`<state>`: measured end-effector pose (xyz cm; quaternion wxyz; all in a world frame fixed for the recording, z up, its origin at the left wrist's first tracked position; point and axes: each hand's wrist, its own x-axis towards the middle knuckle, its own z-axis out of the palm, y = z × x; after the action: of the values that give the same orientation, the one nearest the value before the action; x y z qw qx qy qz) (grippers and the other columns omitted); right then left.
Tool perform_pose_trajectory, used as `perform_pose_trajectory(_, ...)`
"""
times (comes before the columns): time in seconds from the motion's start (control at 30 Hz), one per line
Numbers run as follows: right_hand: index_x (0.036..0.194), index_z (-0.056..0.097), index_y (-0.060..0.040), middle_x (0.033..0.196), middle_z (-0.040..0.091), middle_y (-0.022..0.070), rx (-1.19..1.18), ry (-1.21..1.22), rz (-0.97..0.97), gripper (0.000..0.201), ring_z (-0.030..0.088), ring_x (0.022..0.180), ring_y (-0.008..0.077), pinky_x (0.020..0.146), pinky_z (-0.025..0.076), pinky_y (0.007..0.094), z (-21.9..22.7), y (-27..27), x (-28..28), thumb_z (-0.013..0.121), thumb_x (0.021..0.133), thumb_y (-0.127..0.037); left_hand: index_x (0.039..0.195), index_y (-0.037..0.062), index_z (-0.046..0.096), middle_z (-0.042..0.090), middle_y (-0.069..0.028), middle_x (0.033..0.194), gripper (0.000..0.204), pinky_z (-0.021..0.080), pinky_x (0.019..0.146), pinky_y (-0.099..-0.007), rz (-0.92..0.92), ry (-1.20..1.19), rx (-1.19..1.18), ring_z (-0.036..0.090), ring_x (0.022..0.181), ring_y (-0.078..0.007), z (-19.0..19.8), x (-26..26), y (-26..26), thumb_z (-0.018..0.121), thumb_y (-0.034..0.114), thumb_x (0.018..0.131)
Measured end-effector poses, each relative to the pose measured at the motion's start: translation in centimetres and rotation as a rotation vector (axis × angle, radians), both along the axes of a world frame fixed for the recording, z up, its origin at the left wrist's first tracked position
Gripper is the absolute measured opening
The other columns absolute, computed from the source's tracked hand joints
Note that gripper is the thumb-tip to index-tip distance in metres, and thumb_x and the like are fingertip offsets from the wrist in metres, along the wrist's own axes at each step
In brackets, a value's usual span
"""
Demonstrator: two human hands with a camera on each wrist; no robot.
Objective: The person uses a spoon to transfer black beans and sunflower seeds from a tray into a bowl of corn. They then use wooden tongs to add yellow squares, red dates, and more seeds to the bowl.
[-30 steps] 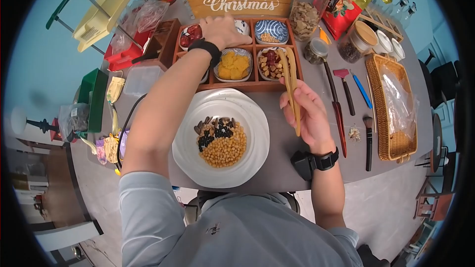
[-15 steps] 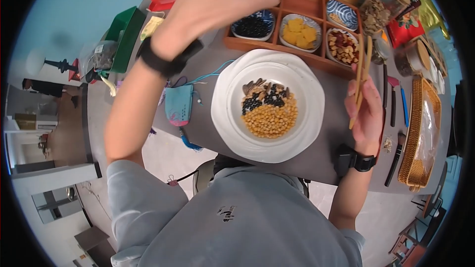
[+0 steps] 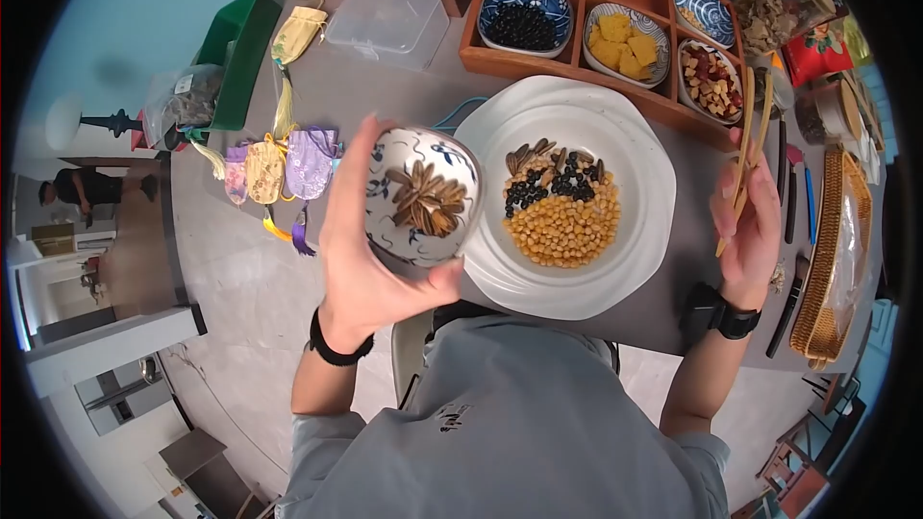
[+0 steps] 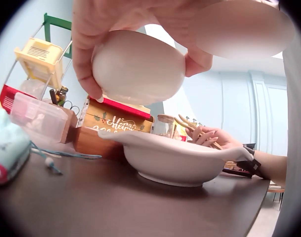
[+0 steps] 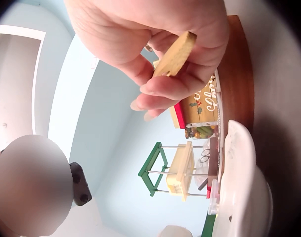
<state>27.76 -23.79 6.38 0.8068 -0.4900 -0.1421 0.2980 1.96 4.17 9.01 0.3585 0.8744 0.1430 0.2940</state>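
Note:
My left hand (image 3: 361, 274) grips a small patterned bowl (image 3: 394, 245) of striped seeds (image 3: 428, 200) by its sides, thumb at the near edge. In the left wrist view the bowl's white underside (image 4: 138, 69) hangs above the table. Just right of it in the head view stands a large white bowl (image 3: 635, 274) with yellow beans (image 3: 562, 231), black beans (image 3: 577, 178) and a few seeds. Wooden tongs (image 3: 753, 159) are held in my right hand (image 3: 750, 221), to the right of the white bowl; in the right wrist view its fingers curl round their end (image 5: 175, 54).
A divided wooden box (image 3: 615, 101) behind the white bowl holds dishes of black beans (image 3: 519, 27), yellow pieces (image 3: 623, 43), red fruit and nuts. Small pouches (image 3: 264, 171) and a clear container (image 3: 389, 24) are at the left, a wicker basket (image 3: 817, 288) at the right.
My left hand has lifted the seed bowl out of the box and brought it nearer, left of the white bowl. The right hand still holds the tongs. The head view has shifted.

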Motion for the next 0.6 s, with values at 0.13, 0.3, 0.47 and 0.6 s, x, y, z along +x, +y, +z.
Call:
perform_pose_trajectory(0.13, 0.145, 0.045, 0.0039, 0.09, 0.062, 0.0082, -0.005, -0.003, 0.014, 0.049, 0.046, 0.051, 0.0075, 0.045, 0.034, 0.0187, -0.2, 0.1, 0.0, 0.052, 0.107, -0.025, 0.153, -0.0075, 0.031, 0.054, -0.0251, 0.141, 0.115, 0.044, 0.109, -0.0433, -0.016, 0.015, 0.0, 0.058, 0.128, -0.0348, -0.7, -0.3, -0.7, 0.088, 0.031, 0.061)
perform_pose_trajectory(0.3, 0.142, 0.047, 0.004, 0.093, 0.064, 0.0104, -0.029, -0.035, 0.028, 0.049, 0.048, 0.052, 0.0092, 0.045, 0.035, 0.0189, -0.4, 0.1, 0.0, 0.055, 0.105, -0.026, 0.154, -0.0063, 0.031, 0.05, -0.0256, 0.145, 0.115, 0.043, 0.11, -0.0445, -0.031, -0.011, -0.075, 0.056, 0.13, -0.036, -1.6, -0.2, -1.1, 0.088, 0.028, 0.06)
perform_pose_trajectory(0.47, 0.136, 0.05, 0.0048, 0.088, 0.064, 0.0126, -0.08, -0.089, 0.055, 0.048, 0.048, 0.05, 0.01, 0.044, 0.035, 0.0204, -0.4, 0.4, -0.2, 0.055, 0.103, -0.029, 0.152, -0.0059, 0.034, 0.05, -0.0251, 0.145, 0.113, 0.044, 0.109, -0.0446, -0.053, -0.016, -0.126, 0.056, 0.13, -0.0349, -1.9, -0.1, -1.0, 0.089, 0.026, 0.058)
perform_pose_trajectory(0.6, 0.132, 0.053, 0.0044, 0.081, 0.064, 0.0101, -0.202, -0.127, 0.067, 0.048, 0.044, 0.05, 0.0071, 0.048, 0.033, 0.0195, 0.1, 0.6, -0.9, 0.054, 0.105, -0.036, 0.15, -0.0059, 0.037, 0.051, -0.0252, 0.145, 0.111, 0.045, 0.108, -0.0452, -0.061, -0.006, -0.127, 0.056, 0.129, -0.036, -2.4, -0.1, -1.0, 0.09, 0.03, 0.059)
